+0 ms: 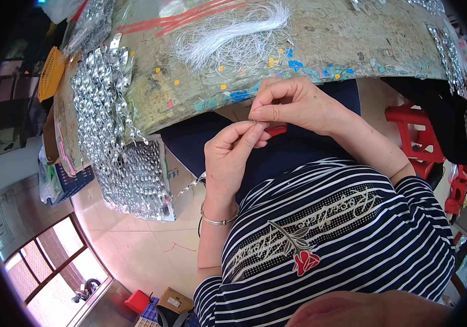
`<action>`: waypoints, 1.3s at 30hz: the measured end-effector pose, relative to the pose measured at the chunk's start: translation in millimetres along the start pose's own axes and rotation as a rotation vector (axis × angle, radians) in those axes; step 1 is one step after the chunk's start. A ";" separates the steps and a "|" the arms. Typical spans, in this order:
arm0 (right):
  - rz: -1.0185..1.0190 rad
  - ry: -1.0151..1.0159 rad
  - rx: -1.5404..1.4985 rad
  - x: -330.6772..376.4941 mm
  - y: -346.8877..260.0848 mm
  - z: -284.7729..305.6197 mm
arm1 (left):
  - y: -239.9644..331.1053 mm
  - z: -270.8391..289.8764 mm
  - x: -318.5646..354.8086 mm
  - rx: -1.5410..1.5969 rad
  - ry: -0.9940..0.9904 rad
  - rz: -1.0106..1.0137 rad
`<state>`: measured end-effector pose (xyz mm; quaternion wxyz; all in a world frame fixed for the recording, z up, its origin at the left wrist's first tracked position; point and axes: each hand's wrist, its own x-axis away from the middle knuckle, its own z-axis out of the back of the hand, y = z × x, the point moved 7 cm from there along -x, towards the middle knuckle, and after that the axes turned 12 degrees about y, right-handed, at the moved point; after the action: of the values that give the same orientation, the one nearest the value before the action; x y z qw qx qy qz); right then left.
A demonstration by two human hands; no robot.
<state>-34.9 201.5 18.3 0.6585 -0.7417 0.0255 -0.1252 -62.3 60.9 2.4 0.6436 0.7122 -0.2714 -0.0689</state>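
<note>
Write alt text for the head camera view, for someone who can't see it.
Seen from above, a person's left hand and right hand pinch a small red piece together over their lap. Ahead is a worn table with a white thread bundle, and silver strips hang off its left side.

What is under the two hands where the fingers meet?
Below the left hand and right hand lies dark blue cloth on the lap. A small red piece pokes out; the rest is covered by fingers.

Pale tiled floor (135,245), red stools (410,128)
</note>
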 end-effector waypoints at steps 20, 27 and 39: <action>0.004 0.049 0.039 2.4 2.6 7.8 | -4.7 12.2 -1.5 0.122 0.145 0.050; -0.102 0.002 -0.049 5.8 11.0 2.1 | -2.6 8.1 -0.1 0.132 0.129 0.013; -0.006 0.044 0.024 1.5 7.9 2.3 | -8.8 10.2 -0.6 0.210 0.102 0.075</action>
<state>-32.0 202.4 10.5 0.6661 -0.7310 0.0363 -0.1436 -64.8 52.5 -7.7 0.5806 0.7677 -0.2703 0.0205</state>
